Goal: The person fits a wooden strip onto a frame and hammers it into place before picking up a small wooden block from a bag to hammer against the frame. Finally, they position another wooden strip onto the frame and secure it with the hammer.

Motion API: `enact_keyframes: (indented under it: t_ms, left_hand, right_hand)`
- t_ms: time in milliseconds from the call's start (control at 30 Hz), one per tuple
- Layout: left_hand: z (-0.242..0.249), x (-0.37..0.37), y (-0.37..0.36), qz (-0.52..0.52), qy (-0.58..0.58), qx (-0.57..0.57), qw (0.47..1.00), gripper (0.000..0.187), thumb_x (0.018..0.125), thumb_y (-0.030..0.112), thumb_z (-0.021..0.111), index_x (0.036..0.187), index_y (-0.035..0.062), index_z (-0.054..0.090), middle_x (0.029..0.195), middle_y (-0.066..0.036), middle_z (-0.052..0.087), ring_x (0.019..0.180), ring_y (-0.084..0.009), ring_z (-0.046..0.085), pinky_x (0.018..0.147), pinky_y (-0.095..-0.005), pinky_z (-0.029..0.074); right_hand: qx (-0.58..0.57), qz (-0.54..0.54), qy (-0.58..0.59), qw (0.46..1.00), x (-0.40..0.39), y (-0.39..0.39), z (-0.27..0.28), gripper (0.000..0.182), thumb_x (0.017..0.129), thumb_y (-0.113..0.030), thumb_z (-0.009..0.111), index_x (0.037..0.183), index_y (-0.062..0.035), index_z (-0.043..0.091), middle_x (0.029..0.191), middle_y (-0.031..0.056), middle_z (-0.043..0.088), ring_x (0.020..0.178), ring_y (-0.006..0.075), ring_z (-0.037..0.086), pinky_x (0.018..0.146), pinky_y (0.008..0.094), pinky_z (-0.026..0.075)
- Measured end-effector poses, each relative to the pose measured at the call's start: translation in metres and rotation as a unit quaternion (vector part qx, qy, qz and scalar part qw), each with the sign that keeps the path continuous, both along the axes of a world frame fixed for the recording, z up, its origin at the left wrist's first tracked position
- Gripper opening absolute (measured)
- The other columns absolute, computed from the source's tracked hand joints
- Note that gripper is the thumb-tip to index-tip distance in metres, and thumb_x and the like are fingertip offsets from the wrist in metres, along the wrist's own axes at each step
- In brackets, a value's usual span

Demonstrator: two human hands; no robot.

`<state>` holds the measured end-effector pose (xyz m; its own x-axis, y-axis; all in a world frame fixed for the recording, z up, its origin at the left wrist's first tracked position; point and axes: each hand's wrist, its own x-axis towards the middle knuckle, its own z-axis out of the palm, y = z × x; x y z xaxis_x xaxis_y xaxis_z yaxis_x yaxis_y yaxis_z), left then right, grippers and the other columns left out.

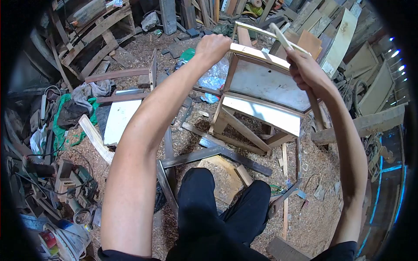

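A wooden frame (pixel 260 56) with a pale panel (pixel 270 82) stands tilted ahead of me, above a white board (pixel 261 114) on a low wooden structure. At the frame's upper left corner, my left hand (pixel 213 48) is closed round the end of its top rail. My right hand (pixel 307 69) grips a light wooden stick (pixel 281 36) near the rail's right end. The stick's upper part points up and left. What lies inside the right fist is hidden.
Wood shavings cover the floor (pixel 313 191). A handsaw (pixel 283 198) lies beside my right knee. Dark beams (pixel 244 161) cross before my knees. At left are a white board (pixel 123 115), cloths and a power tool (pixel 80 213). Planks (pixel 344 39) lean at the back right.
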<state>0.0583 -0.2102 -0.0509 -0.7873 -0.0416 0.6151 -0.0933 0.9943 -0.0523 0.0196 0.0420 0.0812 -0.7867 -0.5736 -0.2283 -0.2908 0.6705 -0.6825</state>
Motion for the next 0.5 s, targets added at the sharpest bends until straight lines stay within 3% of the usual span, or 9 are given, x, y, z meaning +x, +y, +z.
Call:
enact_keyframes:
  t_ms: [67,100,267,333,367,467,500]
  left_hand:
    - [0.001,0.001,0.002,0.004,-0.006,0.004,1.0,0.015,0.08,0.012,0.057,0.076,0.0067,0.07,0.078,-0.016,0.069,0.073,-0.0305,0.069,0.061,-0.0401,0.057]
    - [0.002,0.001,0.002,0.009,-0.012,0.006,1.0,0.015,0.08,0.012,0.057,0.076,0.007,0.07,0.078,-0.016,0.069,0.073,-0.0305,0.069,0.061,-0.0401,0.057]
    - [0.0,0.002,0.002,0.011,-0.01,-0.004,1.0,0.013,0.08,0.013,0.057,0.076,0.0081,0.069,0.078,-0.016,0.069,0.073,-0.0303,0.069,0.06,-0.04,0.056]
    - [0.002,0.002,0.002,0.01,-0.009,-0.006,1.0,0.013,0.08,0.013,0.057,0.076,0.0083,0.069,0.078,-0.016,0.069,0.074,-0.0302,0.069,0.06,-0.04,0.056]
    - [0.003,0.004,0.003,0.015,-0.021,0.001,1.0,0.013,0.081,0.013,0.057,0.077,0.0083,0.068,0.078,-0.016,0.069,0.074,-0.0301,0.069,0.06,-0.04,0.056]
    - [0.004,0.002,0.003,0.013,-0.028,0.005,1.0,0.01,0.08,0.011,0.057,0.079,0.0069,0.066,0.077,-0.016,0.068,0.074,-0.0319,0.068,0.06,-0.0413,0.055]
    - [0.003,0.002,0.001,0.008,-0.025,0.004,1.0,0.008,0.08,0.009,0.058,0.082,0.0054,0.064,0.075,-0.017,0.067,0.073,-0.0337,0.067,0.061,-0.0424,0.055]
  right_hand:
    - [0.016,-0.007,-0.006,1.0,0.011,-0.003,-0.004,0.042,0.098,-0.044,0.042,0.077,-0.008,0.044,0.057,-0.0032,0.04,0.043,0.0072,0.034,0.036,0.0228,0.03]
    - [0.079,0.042,-0.031,0.995,0.011,-0.002,-0.011,0.042,0.098,-0.044,0.042,0.078,-0.0076,0.044,0.057,-0.0033,0.04,0.043,0.0069,0.034,0.037,0.0224,0.029]
    - [0.008,0.017,0.005,1.0,0.002,0.0,-0.004,0.043,0.098,-0.042,0.041,0.078,-0.0046,0.048,0.058,-0.0013,0.043,0.043,0.0073,0.041,0.036,0.0252,0.034]
    - [0.08,0.035,0.086,0.993,0.019,-0.006,0.001,0.045,0.098,-0.043,0.039,0.079,-0.0038,0.049,0.058,-0.001,0.044,0.043,0.0077,0.042,0.037,0.0257,0.037]
    - [0.113,0.067,0.057,0.99,0.009,-0.004,-0.013,0.046,0.099,-0.044,0.038,0.079,-0.0033,0.048,0.058,-0.0009,0.045,0.043,0.0085,0.043,0.038,0.0265,0.038]
    - [0.095,0.04,0.099,0.99,0.015,-0.003,0.001,0.047,0.098,-0.044,0.038,0.079,-0.0028,0.048,0.059,-0.0004,0.046,0.044,0.0093,0.044,0.039,0.0272,0.04]
    - [0.037,0.017,0.102,0.994,0.012,-0.002,0.0,0.047,0.099,-0.044,0.038,0.079,-0.0028,0.048,0.06,-0.0007,0.046,0.044,0.0093,0.044,0.039,0.0276,0.04]
